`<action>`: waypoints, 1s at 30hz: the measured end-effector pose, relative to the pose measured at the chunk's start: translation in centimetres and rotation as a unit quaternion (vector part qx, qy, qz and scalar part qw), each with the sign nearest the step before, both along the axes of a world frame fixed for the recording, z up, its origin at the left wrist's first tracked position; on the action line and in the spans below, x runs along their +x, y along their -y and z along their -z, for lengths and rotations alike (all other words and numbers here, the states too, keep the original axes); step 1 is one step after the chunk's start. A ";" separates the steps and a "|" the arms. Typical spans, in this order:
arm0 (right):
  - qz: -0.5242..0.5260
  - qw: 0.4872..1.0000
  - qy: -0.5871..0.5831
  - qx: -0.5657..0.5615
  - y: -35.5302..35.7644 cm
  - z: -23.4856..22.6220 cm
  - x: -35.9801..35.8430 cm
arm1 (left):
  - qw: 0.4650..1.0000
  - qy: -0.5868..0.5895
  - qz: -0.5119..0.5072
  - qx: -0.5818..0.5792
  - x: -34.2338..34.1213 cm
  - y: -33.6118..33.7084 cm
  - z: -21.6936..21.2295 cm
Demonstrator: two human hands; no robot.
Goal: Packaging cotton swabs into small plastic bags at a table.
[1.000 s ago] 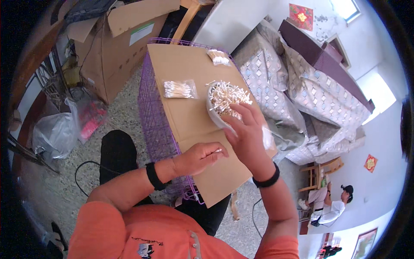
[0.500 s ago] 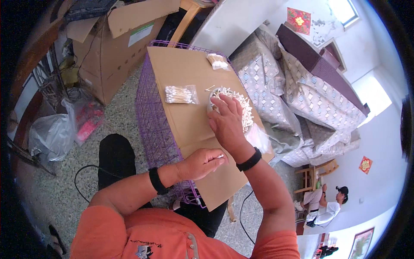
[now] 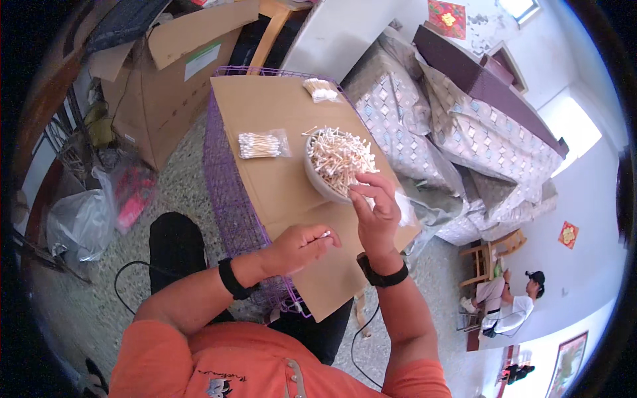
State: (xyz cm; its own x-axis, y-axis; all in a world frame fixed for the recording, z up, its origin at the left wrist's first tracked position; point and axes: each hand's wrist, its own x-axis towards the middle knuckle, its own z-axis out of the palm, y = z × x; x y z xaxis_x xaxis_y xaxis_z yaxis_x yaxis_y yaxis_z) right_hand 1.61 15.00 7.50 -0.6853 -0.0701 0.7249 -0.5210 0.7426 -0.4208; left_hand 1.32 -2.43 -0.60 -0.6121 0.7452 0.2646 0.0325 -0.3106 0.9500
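Over the cardboard's (image 3: 325,285) near end my left hand (image 3: 298,249) curled round a cotton swab (image 3: 326,234); my right hand (image 3: 379,212) was narrowed, on what I couldn't tell, beside the swab bowl (image 3: 318,180) near the right edge. Beyond, one packet (image 3: 260,145) lay by the left edge.

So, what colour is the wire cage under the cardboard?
The cage is purple, clearest in the head view.

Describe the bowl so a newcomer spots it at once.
Find the brown cardboard sheet atop the purple wire cage. Near its right edge, by the right hand, sits a pale bowl. Its swabs lie heaped loose, unlike the two bundled packets.
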 end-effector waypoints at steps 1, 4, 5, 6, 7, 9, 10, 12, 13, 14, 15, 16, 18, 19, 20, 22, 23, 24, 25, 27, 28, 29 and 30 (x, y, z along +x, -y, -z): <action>0.003 0.998 0.010 -0.065 -0.7 0.5 0.5 | 1.000 0.005 0.001 -0.014 0.0 0.0 -0.1; 0.001 0.978 0.042 -0.202 -1.2 1.2 2.3 | 1.000 0.017 -0.016 -0.004 0.0 -0.2 0.3; 0.002 0.968 0.055 -0.243 -1.3 1.4 2.8 | 0.999 0.024 -0.024 -0.002 -0.1 -0.2 0.4; -0.018 0.948 0.080 -0.308 -1.6 1.8 3.5 | 0.999 0.032 -0.030 -0.001 -0.1 -0.2 0.4; -0.039 0.922 0.103 -0.372 -1.9 2.2 4.1 | 0.999 0.039 -0.037 -0.001 0.0 -0.3 0.3; -0.076 0.865 0.135 -0.478 -2.1 2.8 5.3 | 0.996 0.059 -0.064 0.025 0.1 -0.5 0.0; -0.093 0.836 0.143 -0.521 -1.7 3.0 5.8 | 0.994 0.071 -0.079 0.036 0.1 -0.6 -0.1; -0.123 0.788 0.154 -0.584 -1.2 3.3 6.8 | 0.992 0.085 -0.088 0.042 0.2 -0.5 -0.5; -0.136 0.769 0.156 -0.604 -1.0 3.5 7.3 | 0.990 0.092 -0.093 0.044 0.2 -0.6 -0.5; -0.150 0.750 0.158 -0.624 -0.8 3.7 7.7 | 0.991 0.090 -0.086 0.044 0.1 -0.7 -0.4; -0.151 0.744 0.157 -0.632 -0.5 3.8 8.1 | 0.992 0.086 -0.079 0.045 0.0 -0.8 -0.1; -0.151 0.737 0.157 -0.639 -0.3 3.9 8.4 | 0.993 0.083 -0.072 0.045 -0.1 -0.8 0.0; -0.142 0.740 0.173 -0.635 0.0 4.4 9.0 | 0.992 0.092 -0.071 0.041 -0.1 -0.8 0.1; -0.133 0.748 0.189 -0.622 0.1 4.8 9.4 | 0.992 0.095 -0.071 0.039 -0.2 -0.8 0.1; -0.124 0.755 0.205 -0.610 0.3 5.2 9.8 | 0.992 0.106 -0.057 0.035 -0.2 -0.6 0.1; -0.085 0.786 0.248 -0.561 0.2 6.0 10.6 | 0.991 0.127 -0.031 0.032 -0.3 -0.2 -0.1; -0.066 0.798 0.269 -0.535 0.2 6.3 10.8 | 0.992 0.123 -0.029 0.026 -0.3 -0.2 -0.3; -0.058 0.807 0.270 -0.522 0.2 6.6 10.9 | 0.992 0.120 -0.028 0.022 -0.3 -0.2 -0.3; -0.050 0.816 0.270 -0.509 0.3 6.8 11.0 | 0.993 0.117 -0.027 0.017 -0.2 -0.3 -0.3; -0.033 0.829 0.275 -0.485 0.5 7.0 11.1 | 0.994 0.100 -0.034 0.008 -0.2 -0.3 -0.3; -0.025 0.834 0.280 -0.474 0.6 6.7 11.0 | 0.995 0.092 -0.038 0.004 -0.1 -0.3 -0.2; -0.016 0.839 0.285 -0.463 0.6 6.6 10.9 | 0.995 0.091 -0.039 -0.001 -0.1 -0.2 -0.2; -0.023 0.841 0.284 -0.459 0.6 6.8 10.8 | 0.995 0.090 -0.037 -0.006 -0.1 -0.3 -0.3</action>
State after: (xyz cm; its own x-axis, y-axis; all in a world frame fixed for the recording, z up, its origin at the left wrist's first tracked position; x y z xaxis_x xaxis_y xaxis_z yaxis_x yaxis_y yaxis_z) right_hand 12.40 14.43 0.70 -0.9513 0.3052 0.0434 -0.0607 -0.0475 -0.9970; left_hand 1.22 -2.14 -0.27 -0.7015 0.6991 0.1383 -0.1155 -0.3030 0.9460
